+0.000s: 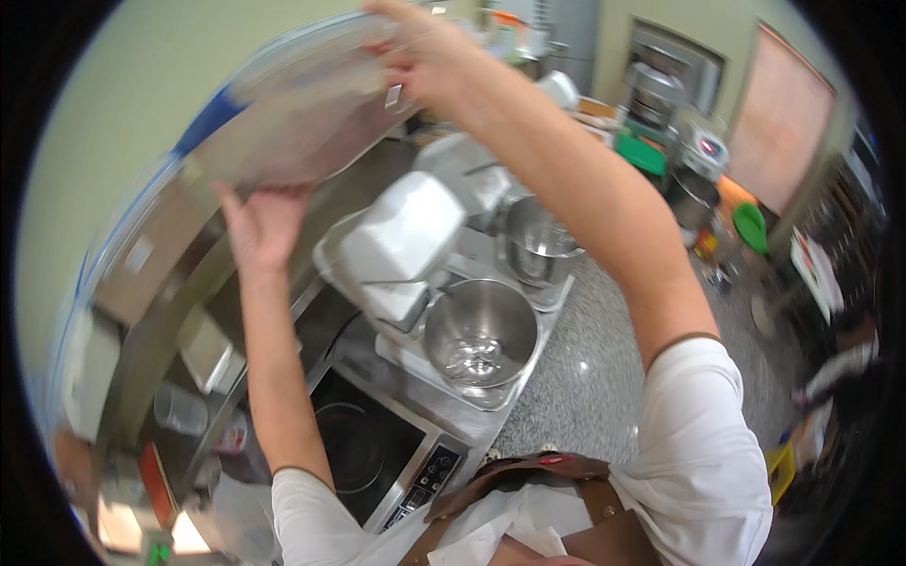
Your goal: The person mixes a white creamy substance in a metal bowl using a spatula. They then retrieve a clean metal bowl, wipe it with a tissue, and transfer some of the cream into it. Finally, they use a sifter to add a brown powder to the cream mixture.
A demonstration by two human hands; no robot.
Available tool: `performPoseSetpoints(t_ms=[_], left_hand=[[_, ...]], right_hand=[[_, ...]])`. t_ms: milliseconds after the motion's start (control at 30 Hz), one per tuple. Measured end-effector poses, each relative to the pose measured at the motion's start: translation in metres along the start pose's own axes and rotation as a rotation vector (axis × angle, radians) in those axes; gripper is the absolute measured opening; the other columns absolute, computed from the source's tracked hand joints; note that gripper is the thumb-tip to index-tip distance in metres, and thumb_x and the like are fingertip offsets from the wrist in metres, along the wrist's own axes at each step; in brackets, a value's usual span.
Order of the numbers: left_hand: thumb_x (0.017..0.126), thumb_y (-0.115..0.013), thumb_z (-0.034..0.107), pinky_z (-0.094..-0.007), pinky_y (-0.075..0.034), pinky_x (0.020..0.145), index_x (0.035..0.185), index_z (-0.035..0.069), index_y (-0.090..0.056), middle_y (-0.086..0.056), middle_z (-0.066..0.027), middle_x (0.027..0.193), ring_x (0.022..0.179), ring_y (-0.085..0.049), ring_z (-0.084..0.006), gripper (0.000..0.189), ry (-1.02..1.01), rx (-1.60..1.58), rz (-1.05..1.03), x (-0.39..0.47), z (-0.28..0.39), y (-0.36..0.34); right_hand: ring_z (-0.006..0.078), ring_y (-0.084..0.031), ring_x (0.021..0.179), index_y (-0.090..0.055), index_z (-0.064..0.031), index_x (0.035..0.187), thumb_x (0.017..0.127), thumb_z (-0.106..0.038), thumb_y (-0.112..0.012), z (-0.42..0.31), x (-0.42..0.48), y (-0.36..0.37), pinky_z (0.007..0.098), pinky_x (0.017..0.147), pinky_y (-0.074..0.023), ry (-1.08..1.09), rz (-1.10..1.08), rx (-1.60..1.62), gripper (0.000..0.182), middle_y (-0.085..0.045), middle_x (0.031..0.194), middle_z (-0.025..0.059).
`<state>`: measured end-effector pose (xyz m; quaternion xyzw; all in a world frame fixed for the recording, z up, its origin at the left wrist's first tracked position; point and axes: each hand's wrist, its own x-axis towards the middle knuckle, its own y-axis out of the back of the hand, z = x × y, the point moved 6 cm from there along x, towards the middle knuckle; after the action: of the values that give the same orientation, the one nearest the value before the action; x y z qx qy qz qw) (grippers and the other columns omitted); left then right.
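Observation:
Both my arms reach up towards a large translucent plastic bin [304, 120] at shelf height, blurred in the picture. My left hand [265, 219] supports its lower edge, thumb spread and fingertips against the underside. Up at the bin's right end, my right hand [425, 60] holds the side near a clear latch [393, 97]. What the bin contains is too blurred to tell. Below my hands stand two white stand mixers; the nearer one has a white head [407, 226] and a steel mixing bowl [481, 332]. A second steel bowl [541, 237] sits at the farther mixer.
An induction cooktop [361, 439] lies in the steel counter below my left arm. Along the wall, a shelf holds a cardboard box [152, 247] and a clear plastic container [180, 409]. Another mixer [697, 156] stands across the granite floor [580, 382]. At the right edge is a person's arm [839, 368].

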<state>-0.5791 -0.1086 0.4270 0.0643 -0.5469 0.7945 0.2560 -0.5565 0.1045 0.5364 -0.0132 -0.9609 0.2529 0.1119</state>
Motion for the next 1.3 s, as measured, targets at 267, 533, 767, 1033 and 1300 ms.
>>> performPoseSetpoints(t_ms=[267, 533, 767, 1033, 1300], left_hand=[[0.089, -0.063, 0.029, -0.0500, -0.029, 0.110, 0.128, 0.006, -0.051, -0.049, -0.0083, 0.135, 0.127, -0.042, -0.0248, 0.047, -0.160, 0.134, 0.017, -0.031, -0.056, -0.029], [0.094, -0.056, 0.024, -0.0498, -0.035, 0.107, 0.123, 0.003, -0.054, -0.057, -0.0100, 0.126, 0.118, -0.051, -0.0248, 0.036, -0.180, 0.196, -0.066, -0.071, -0.112, -0.075], [0.093, -0.057, 0.026, -0.0454, -0.044, 0.100, 0.119, 0.003, -0.056, -0.063, -0.0106, 0.114, 0.110, -0.057, -0.0230, 0.035, -0.248, 0.412, -0.136, -0.101, -0.266, -0.129], [0.096, -0.048, 0.028, -0.0495, -0.042, 0.101, 0.127, -0.001, -0.047, -0.054, -0.0188, 0.125, 0.115, -0.052, -0.0309, 0.043, 0.077, 0.024, -0.070, -0.082, -0.527, -0.156], [0.091, -0.050, 0.050, -0.0430, -0.046, 0.093, 0.121, 0.007, -0.053, -0.059, -0.0078, 0.114, 0.107, -0.056, -0.0228, 0.053, 0.504, 0.008, 0.291, -0.012, -0.812, -0.139]], right_hand=[[0.0052, -0.023, 0.042, -0.053, -0.0019, 0.091, 0.083, -0.022, -0.066, -0.051, -0.121, 0.060, 0.0223, 0.039, -0.0220, 0.126, -0.009, 0.100, 0.025, -0.055, 0.083, 0.0125], [0.0052, -0.025, 0.043, -0.057, -0.0035, 0.083, 0.084, -0.026, -0.065, -0.093, -0.172, 0.148, 0.0223, 0.041, -0.0243, 0.134, -0.129, 0.208, 0.024, -0.053, 0.075, 0.0067], [0.0048, -0.029, 0.043, -0.059, -0.0072, 0.084, 0.082, -0.032, -0.069, -0.144, -0.228, 0.308, 0.0228, 0.045, -0.0249, 0.096, -0.214, 0.268, 0.026, -0.057, 0.074, 0.0017], [0.0004, -0.035, 0.043, -0.059, -0.0090, 0.106, 0.086, -0.030, -0.063, -0.212, -0.322, 0.540, 0.0168, 0.039, -0.0312, 0.094, 0.088, 0.219, 0.029, -0.063, 0.085, -0.0022], [0.0139, -0.062, 0.090, -0.045, -0.0032, 0.124, 0.084, -0.019, -0.065, -0.206, -0.399, 0.769, 0.0262, 0.068, -0.0529, 0.215, 0.864, 0.170, 0.048, -0.060, 0.105, 0.0063]])
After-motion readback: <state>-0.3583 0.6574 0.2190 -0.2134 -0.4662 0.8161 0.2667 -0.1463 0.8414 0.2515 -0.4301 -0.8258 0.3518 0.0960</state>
